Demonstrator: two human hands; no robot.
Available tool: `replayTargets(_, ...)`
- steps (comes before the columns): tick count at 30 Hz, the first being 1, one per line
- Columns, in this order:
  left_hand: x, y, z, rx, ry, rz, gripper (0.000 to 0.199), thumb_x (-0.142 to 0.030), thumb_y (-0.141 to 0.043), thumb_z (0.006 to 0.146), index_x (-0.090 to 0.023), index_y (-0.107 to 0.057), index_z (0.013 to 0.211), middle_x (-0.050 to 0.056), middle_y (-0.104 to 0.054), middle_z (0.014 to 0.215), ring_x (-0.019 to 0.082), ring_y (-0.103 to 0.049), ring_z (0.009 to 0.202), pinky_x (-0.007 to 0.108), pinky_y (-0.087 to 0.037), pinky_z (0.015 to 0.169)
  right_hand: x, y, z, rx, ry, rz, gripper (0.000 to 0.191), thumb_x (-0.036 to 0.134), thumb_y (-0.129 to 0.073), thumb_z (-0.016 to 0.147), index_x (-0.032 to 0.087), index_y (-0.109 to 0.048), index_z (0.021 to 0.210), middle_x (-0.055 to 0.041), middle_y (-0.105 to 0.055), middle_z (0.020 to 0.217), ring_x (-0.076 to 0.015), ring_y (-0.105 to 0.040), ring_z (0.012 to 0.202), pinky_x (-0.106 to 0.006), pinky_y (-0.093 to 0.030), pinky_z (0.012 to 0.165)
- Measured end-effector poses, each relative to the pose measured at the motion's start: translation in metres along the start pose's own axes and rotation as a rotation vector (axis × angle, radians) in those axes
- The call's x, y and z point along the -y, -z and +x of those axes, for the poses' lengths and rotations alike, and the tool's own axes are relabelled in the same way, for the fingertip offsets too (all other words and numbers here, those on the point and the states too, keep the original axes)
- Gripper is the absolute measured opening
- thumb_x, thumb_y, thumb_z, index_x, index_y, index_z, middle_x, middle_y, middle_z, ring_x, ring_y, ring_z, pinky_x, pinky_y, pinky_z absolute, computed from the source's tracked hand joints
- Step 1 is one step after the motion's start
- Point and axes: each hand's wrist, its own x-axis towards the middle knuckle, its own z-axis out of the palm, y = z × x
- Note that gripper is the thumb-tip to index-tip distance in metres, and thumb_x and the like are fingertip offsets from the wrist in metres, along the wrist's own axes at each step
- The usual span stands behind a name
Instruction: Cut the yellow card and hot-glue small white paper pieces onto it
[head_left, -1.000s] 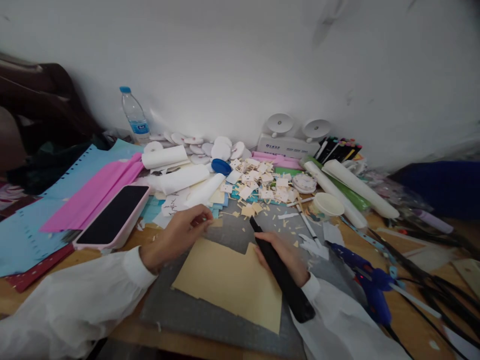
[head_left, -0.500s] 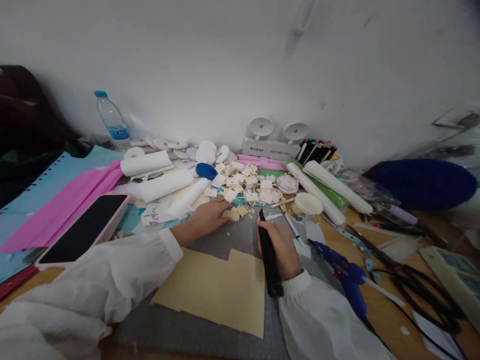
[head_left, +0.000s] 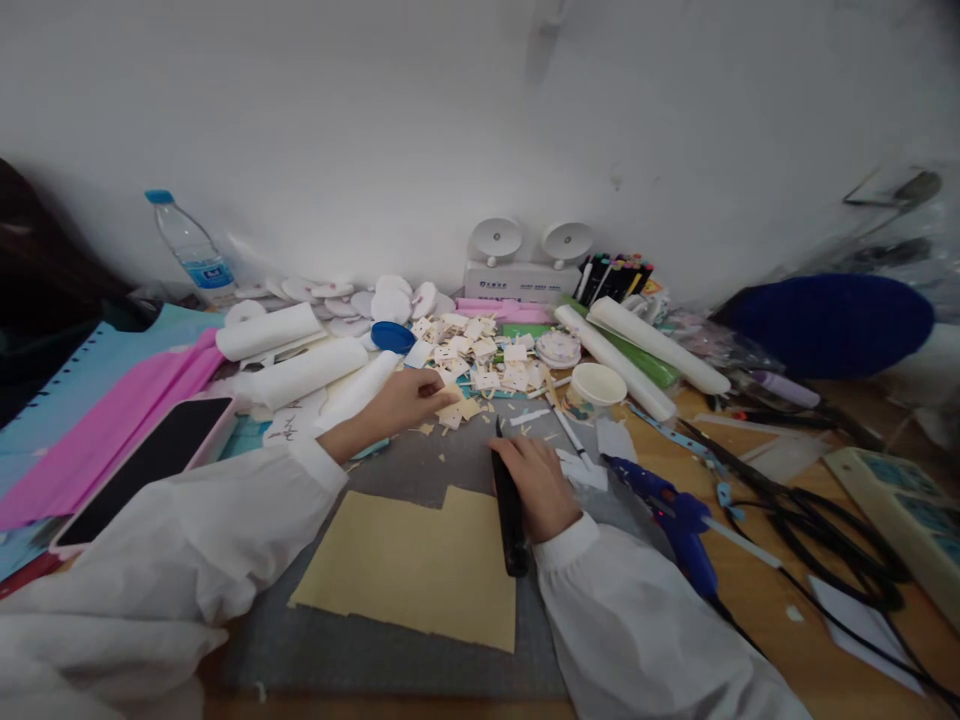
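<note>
Black utility knife in my right hand, its fingers wrapped round the handle and the blade pointing away from me. My left hand hovers at the near edge of a pile of small cream card pieces, fingers pinched together; whatever they hold is too small to make out. Between my forearms, a notched tan sheet of card lies flat on the grey cutting mat. Small scraps are scattered on the mat near the pile.
A phone and pink paper lie at the left, below a water bottle. To the right are a paper cup, a blue glue gun, black scissors and a power strip. White rolls flank the pile.
The camera view has shifted slightly to the right. My left hand has lifted from the loose card pieces, its fingers drawn together. My right hand still grips the knife.
</note>
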Motion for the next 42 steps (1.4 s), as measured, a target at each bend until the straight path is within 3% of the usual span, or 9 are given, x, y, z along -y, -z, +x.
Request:
replayTargets(7,-0.009,-0.032,0.026,0.053,-0.045,0.015,0.013,-0.024,-0.062,0.077,-0.018,-0.055,0.068,0.000,-0.055,0.067,0.017,-0.050,0.066,0.027,-0.037,0.062,0.002,0.003,0.001,0.018,-0.010,-0.003,0.040,0.015,-0.057,0.082,0.022,-0.054,0.121,-0.0097,-0.060,0.108,-0.0270,-0.052,0.099,-0.034,-0.034,0.078)
replayTargets(13,-0.011,-0.038,0.032,0.081,-0.041,-0.050,0.012,-0.019,-0.064,0.075,-0.016,-0.054,0.070,-0.003,-0.051,0.066,0.014,-0.050,0.064,0.026,-0.041,0.063,0.005,0.006,0.001,0.020,-0.020,0.003,0.038,0.013,-0.056,0.083,0.021,-0.055,0.120,-0.0106,-0.060,0.108,-0.0279,-0.052,0.099,-0.035,-0.033,0.078)
replayTargets(28,0.027,0.028,-0.024,-0.096,0.132,-0.079,0.033,-0.042,-0.044,0.087,-0.017,-0.058,0.072,0.001,-0.060,0.061,0.019,-0.061,0.058,0.026,-0.046,0.055,0.000,-0.006,0.000,-0.085,0.031,0.066,0.038,0.010,-0.057,0.079,0.021,-0.058,0.115,-0.0091,-0.062,0.105,-0.0258,-0.053,0.099,-0.034,-0.035,0.081)
replayTargets(32,0.021,0.031,-0.040,-0.203,0.070,0.031,0.034,-0.038,-0.039,0.092,-0.014,-0.062,0.099,0.014,-0.068,0.104,0.030,-0.058,0.106,0.043,-0.044,0.092,0.000,-0.008,0.000,-0.128,0.023,0.035,0.039,0.010,-0.055,0.079,0.021,-0.057,0.117,-0.0077,-0.063,0.103,-0.0242,-0.055,0.097,-0.033,-0.036,0.081)
replayTargets(34,0.007,0.033,-0.050,-0.272,0.026,0.072,0.039,-0.035,-0.042,0.091,-0.011,-0.055,0.120,0.019,-0.051,0.135,0.034,-0.037,0.130,0.052,-0.026,0.107,0.001,-0.005,0.000,-0.149,0.010,-0.003,0.040,0.010,-0.052,0.081,0.020,-0.056,0.119,-0.0079,-0.062,0.100,-0.0240,-0.055,0.096,-0.033,-0.036,0.080)
replayTargets(37,-0.025,0.038,-0.069,-0.300,-0.034,0.037,0.046,-0.031,-0.046,0.091,-0.011,-0.045,0.132,0.019,-0.034,0.148,0.035,-0.021,0.139,0.058,-0.013,0.112,0.005,0.004,0.002,-0.171,-0.008,-0.082,0.039,0.012,-0.051,0.083,0.018,-0.055,0.121,-0.0104,-0.061,0.101,-0.0256,-0.055,0.097,-0.035,-0.035,0.080)
replayTargets(39,-0.055,0.039,-0.088,-0.153,-0.096,-0.229,0.040,-0.030,-0.043,0.093,-0.015,-0.048,0.129,0.019,-0.037,0.145,0.035,-0.020,0.139,0.059,-0.014,0.112,0.010,0.014,0.005,-0.169,-0.017,-0.143,0.036,0.013,-0.054,0.081,0.017,-0.058,0.117,-0.0119,-0.061,0.099,-0.0273,-0.055,0.096,-0.035,-0.034,0.078)
replayTargets(41,-0.089,0.038,-0.111,0.436,-0.224,-0.681,0.033,-0.034,-0.042,0.096,-0.025,-0.051,0.126,0.013,-0.040,0.142,0.031,-0.026,0.137,0.053,-0.026,0.111,0.016,0.026,0.013,-0.157,-0.025,-0.202,0.033,0.013,-0.056,0.078,0.016,-0.061,0.111,-0.0126,-0.061,0.098,-0.0284,-0.055,0.094,-0.036,-0.033,0.077)
replayTargets(42,-0.107,0.035,-0.124,0.591,-0.279,-0.749,0.029,-0.037,-0.045,0.095,-0.028,-0.055,0.121,0.011,-0.046,0.136,0.029,-0.038,0.131,0.047,-0.038,0.104,0.019,0.032,0.019,-0.150,-0.029,-0.229,0.032,0.014,-0.057,0.078,0.016,-0.062,0.110,-0.0127,-0.062,0.097,-0.0285,-0.056,0.094,-0.036,-0.033,0.078)
